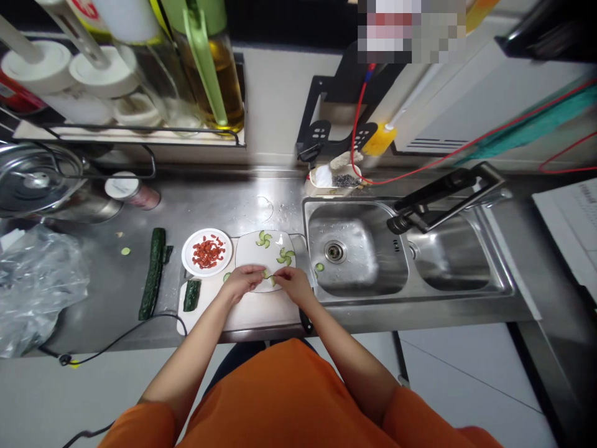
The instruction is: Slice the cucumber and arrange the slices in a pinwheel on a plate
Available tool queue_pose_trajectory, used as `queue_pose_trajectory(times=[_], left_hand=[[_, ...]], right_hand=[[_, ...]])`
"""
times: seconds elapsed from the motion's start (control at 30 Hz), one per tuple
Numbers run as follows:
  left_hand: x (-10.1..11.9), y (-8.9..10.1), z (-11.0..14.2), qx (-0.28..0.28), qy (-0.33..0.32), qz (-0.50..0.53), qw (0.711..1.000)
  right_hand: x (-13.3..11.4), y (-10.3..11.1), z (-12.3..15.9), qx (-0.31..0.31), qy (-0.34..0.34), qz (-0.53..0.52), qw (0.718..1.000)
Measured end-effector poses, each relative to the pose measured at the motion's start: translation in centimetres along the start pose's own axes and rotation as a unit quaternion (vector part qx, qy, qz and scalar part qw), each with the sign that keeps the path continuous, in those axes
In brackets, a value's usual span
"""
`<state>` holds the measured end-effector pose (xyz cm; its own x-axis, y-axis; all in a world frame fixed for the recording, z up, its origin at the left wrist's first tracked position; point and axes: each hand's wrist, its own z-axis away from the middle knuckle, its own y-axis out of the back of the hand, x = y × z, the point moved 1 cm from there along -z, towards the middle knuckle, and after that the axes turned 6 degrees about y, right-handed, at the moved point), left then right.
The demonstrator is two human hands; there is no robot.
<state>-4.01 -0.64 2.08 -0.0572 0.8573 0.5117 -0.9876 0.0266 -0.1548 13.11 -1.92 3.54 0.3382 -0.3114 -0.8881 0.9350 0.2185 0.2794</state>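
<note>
Over the near part of a white plate (249, 249), my left hand (245, 281) and my right hand (296, 286) almost meet. The fingers of both are pinched on thin green cucumber slices (267, 274) at the plate. Two pinwheels of curved slices lie farther on it, a top pinwheel (263, 239) and a right pinwheel (285, 256). The plate rests on a white cutting board (252, 314). A short cucumber piece (191, 295) sits on the board's left end, and a cucumber end (227, 277) shows beside my left hand.
Left of the board lies a long cucumber (153, 274). A small white plate (206, 252) holds red goji berries (208, 251). To the right is a double steel sink (357, 298) with a black faucet (433, 199). Far left are a plastic bag (41, 286) and a lidded pot (88, 208).
</note>
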Motion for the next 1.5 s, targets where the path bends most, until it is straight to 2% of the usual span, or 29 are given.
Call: queue_pose_trajectory(times=[0.13,0.3,0.47,0.67,0.83,0.97,1.2,1.33,1.5], left_hand=[[-0.1,0.1,-0.7,0.046,-0.091,-0.129,0.986],[0.5,-0.2,-0.6,0.110,-0.202,-0.326,0.917],[1.1,-0.5,0.0,0.119,-0.224,-0.447,0.858],[1.2,-1.0,0.1,0.126,-0.226,-0.518,0.815],[1.3,-1.2,0.1,0.128,-0.228,-0.531,0.806],[1.1,-1.3,0.0,0.135,-0.220,-0.538,0.802],[0.2,-1.0,-0.2,0.150,-0.267,-0.529,0.792],[-0.2,-0.7,-0.2,0.135,-0.297,-0.527,0.785],[-0.4,-0.6,-0.4,0.128,-0.313,-0.529,0.778]], right_hand=[[0.9,-0.8,-0.4,-0.004,-0.057,0.024,0.998],[1.0,-1.5,-0.7,0.003,-0.103,0.081,0.991],[0.8,-2.0,-0.9,-0.012,-0.063,0.222,0.973],[0.0,-2.5,-1.1,-0.046,-0.034,0.340,0.939],[-0.5,-2.9,-1.2,-0.074,-0.051,0.388,0.917],[-0.8,-2.9,-0.8,-0.091,-0.033,0.414,0.905],[0.5,-2.3,0.9,-0.078,0.116,0.439,0.888],[1.5,-2.3,2.2,-0.062,0.204,0.425,0.880],[2.2,-2.5,3.0,-0.058,0.250,0.429,0.866]])
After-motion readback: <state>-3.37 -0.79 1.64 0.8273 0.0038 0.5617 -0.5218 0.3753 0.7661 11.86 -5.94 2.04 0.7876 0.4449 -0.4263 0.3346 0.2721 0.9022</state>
